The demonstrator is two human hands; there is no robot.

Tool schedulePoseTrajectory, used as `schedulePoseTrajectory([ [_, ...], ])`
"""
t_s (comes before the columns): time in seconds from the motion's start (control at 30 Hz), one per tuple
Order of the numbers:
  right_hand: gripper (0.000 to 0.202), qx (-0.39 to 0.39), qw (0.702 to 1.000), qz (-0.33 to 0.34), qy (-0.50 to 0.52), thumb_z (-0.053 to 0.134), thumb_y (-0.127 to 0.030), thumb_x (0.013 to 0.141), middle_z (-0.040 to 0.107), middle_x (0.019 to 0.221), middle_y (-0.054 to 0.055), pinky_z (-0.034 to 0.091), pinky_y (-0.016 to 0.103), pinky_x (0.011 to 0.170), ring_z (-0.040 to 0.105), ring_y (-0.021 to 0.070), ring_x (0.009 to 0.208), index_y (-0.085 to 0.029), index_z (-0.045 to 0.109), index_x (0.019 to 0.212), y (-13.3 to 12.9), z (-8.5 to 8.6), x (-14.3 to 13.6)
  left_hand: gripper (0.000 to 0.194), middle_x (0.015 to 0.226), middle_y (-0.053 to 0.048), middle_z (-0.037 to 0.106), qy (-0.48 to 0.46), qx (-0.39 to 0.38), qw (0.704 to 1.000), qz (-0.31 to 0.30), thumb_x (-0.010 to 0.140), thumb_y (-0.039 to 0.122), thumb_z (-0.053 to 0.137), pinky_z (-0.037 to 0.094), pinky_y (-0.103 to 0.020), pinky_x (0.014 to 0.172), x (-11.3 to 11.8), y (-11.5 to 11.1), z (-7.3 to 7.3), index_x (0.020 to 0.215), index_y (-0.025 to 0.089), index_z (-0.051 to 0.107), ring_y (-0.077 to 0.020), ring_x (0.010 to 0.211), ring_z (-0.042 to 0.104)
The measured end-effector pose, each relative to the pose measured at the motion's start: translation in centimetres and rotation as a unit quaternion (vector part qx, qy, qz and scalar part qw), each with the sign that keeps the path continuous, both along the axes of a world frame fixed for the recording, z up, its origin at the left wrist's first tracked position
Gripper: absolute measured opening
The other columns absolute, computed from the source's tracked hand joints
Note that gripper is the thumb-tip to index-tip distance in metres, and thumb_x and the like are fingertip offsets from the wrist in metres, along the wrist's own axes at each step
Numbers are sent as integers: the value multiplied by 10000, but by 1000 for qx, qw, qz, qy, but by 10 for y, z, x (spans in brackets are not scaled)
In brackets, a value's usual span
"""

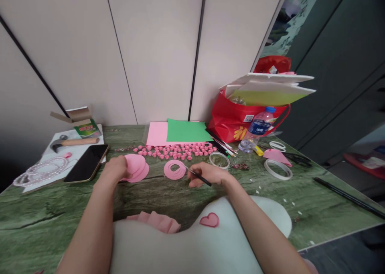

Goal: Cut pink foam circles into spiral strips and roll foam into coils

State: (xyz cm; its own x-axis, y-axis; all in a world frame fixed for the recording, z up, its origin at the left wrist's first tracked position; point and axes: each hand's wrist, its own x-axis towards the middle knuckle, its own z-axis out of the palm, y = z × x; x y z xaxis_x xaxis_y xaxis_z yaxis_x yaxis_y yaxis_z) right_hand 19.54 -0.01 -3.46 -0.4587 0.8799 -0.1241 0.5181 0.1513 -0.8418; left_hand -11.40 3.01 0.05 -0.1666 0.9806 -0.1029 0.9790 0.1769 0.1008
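Note:
My left hand is closed at the left edge of several overlapping pink paper circles, its fingertips partly hidden. In my right hand is a slim black-handled tool with a thin pale metal tip pointing left; its exact kind is hard to make out. That tip reaches the right edge of some pink paper rings, which lie flat between both hands. Behind them spreads a band of small pink heart-shaped pieces. A white roll of tape lies just beyond my right hand.
At left are a hammer, a phone, bead strings and an opened box. Green paper lies at the back. Rightward stand a red bag and a bottle; a tape roll and black rod lie nearer.

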Motion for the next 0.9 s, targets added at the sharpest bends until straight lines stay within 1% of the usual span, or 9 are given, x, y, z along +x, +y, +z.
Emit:
schedulePoseTrajectory([
  [0.07,264,61,983,-159,-62,721,-185,503,596,645,16,428,246,577,572,162,653,-144,586,726,7,-2,8,333,796,-150,658,18,-25,1000,-2,457,183,659,427,-298,637,1,-1,3,783,124,627,-299,821,600],
  [0.17,278,102,964,-239,-51,683,-205,569,592,739,38,424,280,659,559,179,747,-153,557,811,15,2,15,407,861,-151,646,42,-49,998,-9,472,208,659,427,-281,659,2,0,2,867,120,609,-281,858,590],
  [0.23,300,72,970,-225,63,676,-284,592,583,739,20,441,289,671,560,162,723,-160,537,827,13,7,11,500,943,-164,619,56,-55,997,-17,448,236,677,428,-285,675,2,1,-2,925,113,587,-287,881,579],
  [0.33,328,-160,936,-93,299,635,-372,643,575,729,10,477,344,681,578,155,722,-165,522,871,3,13,-3,633,1058,-182,552,70,-56,995,-33,416,247,689,431,-290,682,0,3,-9,1015,112,536,-286,871,579],
  [0.4,335,-297,895,-12,331,646,-371,638,589,746,28,487,382,683,588,163,733,-151,539,867,-2,13,-10,661,1078,-191,528,76,-56,995,-46,410,221,684,430,-292,689,-1,4,-12,1038,104,516,-285,865,579],
  [0.47,343,-333,890,-31,312,691,-344,589,607,748,50,497,383,643,595,168,701,-133,559,825,-2,11,-10,627,1071,-183,528,79,-54,993,-63,414,175,668,422,-278,710,-3,4,-12,1019,103,524,-273,882,571],
  [0.57,391,-194,907,-235,291,735,-354,496,610,659,46,491,321,515,588,165,588,-122,561,758,7,6,-1,555,1040,-159,552,82,-49,992,-81,434,129,628,418,-256,704,-6,5,-11,983,113,547,-248,877,573],
  [0.63,426,-95,892,-332,293,731,-382,474,588,611,3,461,249,470,568,138,550,-145,539,771,14,5,5,513,1010,-141,576,84,-44,992,-85,459,119,595,421,-255,677,-8,5,-11,971,128,558,-242,855,581],
  [0.9,404,45,890,-408,196,618,-417,593,597,720,41,454,241,516,574,148,620,-138,514,866,21,0,5,409,885,-110,645,65,-23,994,-82,507,73,512,416,-246,650,-11,5,-10,892,152,624,-230,799,602],
])
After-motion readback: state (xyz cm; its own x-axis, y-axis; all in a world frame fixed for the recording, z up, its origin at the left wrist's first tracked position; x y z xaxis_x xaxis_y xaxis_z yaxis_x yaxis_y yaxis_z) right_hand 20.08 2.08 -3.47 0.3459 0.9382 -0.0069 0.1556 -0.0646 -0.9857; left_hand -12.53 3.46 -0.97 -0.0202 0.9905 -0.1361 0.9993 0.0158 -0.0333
